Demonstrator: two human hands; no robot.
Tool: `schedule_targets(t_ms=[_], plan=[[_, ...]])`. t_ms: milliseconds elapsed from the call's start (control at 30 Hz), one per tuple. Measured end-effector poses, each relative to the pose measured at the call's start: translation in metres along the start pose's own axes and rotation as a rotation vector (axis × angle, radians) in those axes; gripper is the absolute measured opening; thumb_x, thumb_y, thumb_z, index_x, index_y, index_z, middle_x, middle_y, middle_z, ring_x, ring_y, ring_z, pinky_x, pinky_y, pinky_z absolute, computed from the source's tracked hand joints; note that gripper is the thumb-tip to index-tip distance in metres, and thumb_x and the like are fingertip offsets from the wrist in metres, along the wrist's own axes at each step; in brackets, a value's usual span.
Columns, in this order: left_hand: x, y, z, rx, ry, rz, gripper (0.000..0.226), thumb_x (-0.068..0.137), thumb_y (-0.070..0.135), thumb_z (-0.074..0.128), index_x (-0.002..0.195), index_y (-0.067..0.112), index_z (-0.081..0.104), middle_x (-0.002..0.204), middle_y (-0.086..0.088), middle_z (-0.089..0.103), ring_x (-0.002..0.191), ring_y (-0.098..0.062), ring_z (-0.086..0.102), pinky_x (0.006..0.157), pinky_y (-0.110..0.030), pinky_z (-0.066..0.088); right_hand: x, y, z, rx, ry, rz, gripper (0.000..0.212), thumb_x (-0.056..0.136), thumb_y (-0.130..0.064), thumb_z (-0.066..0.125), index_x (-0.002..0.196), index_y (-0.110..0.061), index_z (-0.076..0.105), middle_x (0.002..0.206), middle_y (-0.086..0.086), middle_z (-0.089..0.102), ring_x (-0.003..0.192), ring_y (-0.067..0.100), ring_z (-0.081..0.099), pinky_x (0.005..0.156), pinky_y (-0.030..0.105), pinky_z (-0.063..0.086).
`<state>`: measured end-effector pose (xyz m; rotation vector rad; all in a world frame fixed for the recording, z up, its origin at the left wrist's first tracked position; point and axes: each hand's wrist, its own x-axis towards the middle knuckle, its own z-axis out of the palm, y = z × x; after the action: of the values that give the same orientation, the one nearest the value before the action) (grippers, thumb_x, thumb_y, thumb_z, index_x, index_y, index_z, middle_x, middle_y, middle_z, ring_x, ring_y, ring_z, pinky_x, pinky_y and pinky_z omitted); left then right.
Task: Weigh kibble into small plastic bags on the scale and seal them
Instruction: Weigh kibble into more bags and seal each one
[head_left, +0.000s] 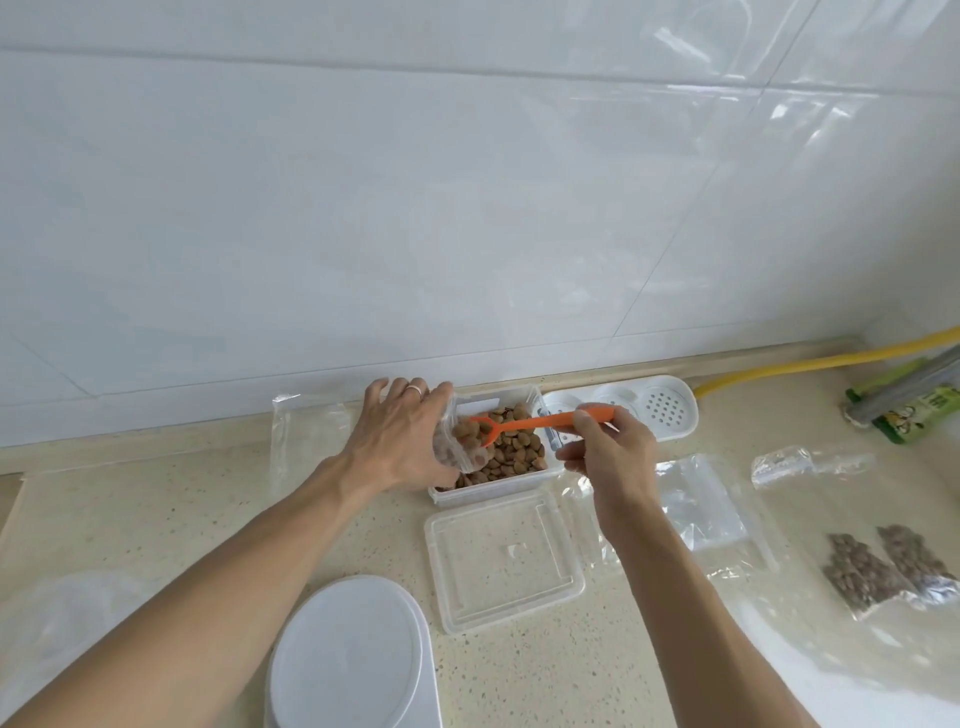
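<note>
My left hand (402, 439) is pinching the limp, slippery bag (465, 449) by its mouth over the tub (488, 488). My right hand (605, 449) is gripping the light, stiff scoop (545, 422) by its handle.

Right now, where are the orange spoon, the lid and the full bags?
orange spoon (550, 420), head view, middle of its handle.
lid (504, 558), head view, its flat centre.
full bags (862, 571), head view, kibble inside the left one.
</note>
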<state>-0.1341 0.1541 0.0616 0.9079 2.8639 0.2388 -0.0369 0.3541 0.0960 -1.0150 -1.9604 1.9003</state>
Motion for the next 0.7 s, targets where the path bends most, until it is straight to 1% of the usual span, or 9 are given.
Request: schedule_targets(t_ms=[67,133,233,367,433,500,567,633,700], plan=[[-0.002,0.003,-0.001,-0.071,0.042,0.059,0.097,0.059,0.062,0.062,0.142,0.022,0.033,0.117,-0.002,0.051,0.119,-0.023,0.043,0.109,-0.039,0.020,-0.005,-0.005,0.008,-0.050,-0.083,-0.058,0.007,0.094,-0.009,0.057,0.096,-0.009,0.063,0.081,0.009,0.075,0.053,0.018,0.063,0.052,0.025,0.050],[-0.006,0.003,-0.001,-0.158,0.068,0.070,0.096,0.060,0.057,0.065,0.144,0.020,0.034,0.114,0.000,0.051,0.115,-0.021,0.043,0.107,-0.036,0.021,-0.007,-0.008,0.012,-0.023,-0.127,-0.063,0.007,0.094,-0.009,0.056,0.096,-0.007,0.063,0.082,0.013,0.074,0.053,0.017,0.061,0.053,0.027,0.051],[-0.011,-0.001,0.002,-0.346,0.101,0.015,0.100,0.060,0.055,0.067,0.146,0.016,0.033,0.108,0.004,0.047,0.109,-0.019,0.045,0.102,-0.034,0.028,-0.006,-0.010,0.013,0.061,-0.159,-0.012,0.009,0.095,-0.007,0.055,0.094,-0.005,0.063,0.087,0.023,0.072,0.053,0.017,0.059,0.054,0.030,0.049],[-0.014,0.000,0.004,-0.548,0.133,-0.051,0.103,0.059,0.055,0.071,0.146,0.017,0.032,0.104,0.006,0.045,0.105,-0.014,0.044,0.097,-0.031,0.030,-0.005,-0.009,0.015,0.157,-0.186,0.065,0.012,0.098,-0.005,0.052,0.091,-0.005,0.062,0.089,0.032,0.067,0.049,0.016,0.054,0.056,0.030,0.045],[-0.014,0.005,0.004,-0.587,0.135,-0.044,0.101,0.060,0.051,0.073,0.146,0.018,0.032,0.098,0.009,0.048,0.103,-0.012,0.043,0.098,-0.033,0.031,-0.007,-0.007,0.020,0.159,-0.214,0.070,0.014,0.098,-0.005,0.051,0.090,-0.005,0.062,0.085,0.028,0.066,0.048,0.015,0.053,0.058,0.031,0.044],[-0.013,0.009,0.005,-0.571,0.130,-0.027,0.101,0.060,0.051,0.072,0.146,0.018,0.032,0.099,0.010,0.047,0.103,-0.011,0.043,0.100,-0.034,0.031,-0.010,-0.007,0.025,0.125,-0.246,0.031,0.012,0.097,-0.006,0.053,0.091,-0.005,0.063,0.076,0.017,0.069,0.048,0.016,0.054,0.058,0.032,0.045],[-0.012,0.008,0.006,-0.557,0.134,-0.041,0.100,0.060,0.053,0.072,0.145,0.021,0.032,0.105,0.009,0.044,0.105,-0.013,0.044,0.102,-0.035,0.032,-0.013,-0.010,0.028,0.059,-0.278,-0.060,0.008,0.097,-0.007,0.055,0.094,-0.005,0.063,0.065,0.009,0.066,0.049,0.017,0.055,0.056,0.032,0.045],[-0.012,0.002,0.008,-0.558,0.143,-0.085,0.100,0.059,0.052,0.073,0.144,0.024,0.031,0.109,0.008,0.046,0.108,-0.014,0.045,0.103,-0.037,0.034,-0.014,-0.017,0.028,-0.010,-0.298,-0.166,0.006,0.097,-0.008,0.057,0.096,-0.006,0.063,0.068,0.014,0.066,0.049,0.019,0.056,0.054,0.033,0.045],[-0.014,-0.006,0.010,-0.577,0.159,-0.128,0.099,0.057,0.053,0.072,0.143,0.026,0.031,0.112,0.006,0.047,0.108,-0.014,0.044,0.100,-0.041,0.041,-0.014,-0.026,0.026,-0.062,-0.313,-0.258,0.006,0.097,-0.007,0.057,0.096,-0.008,0.063,0.078,0.020,0.068,0.050,0.020,0.057,0.053,0.036,0.045]])
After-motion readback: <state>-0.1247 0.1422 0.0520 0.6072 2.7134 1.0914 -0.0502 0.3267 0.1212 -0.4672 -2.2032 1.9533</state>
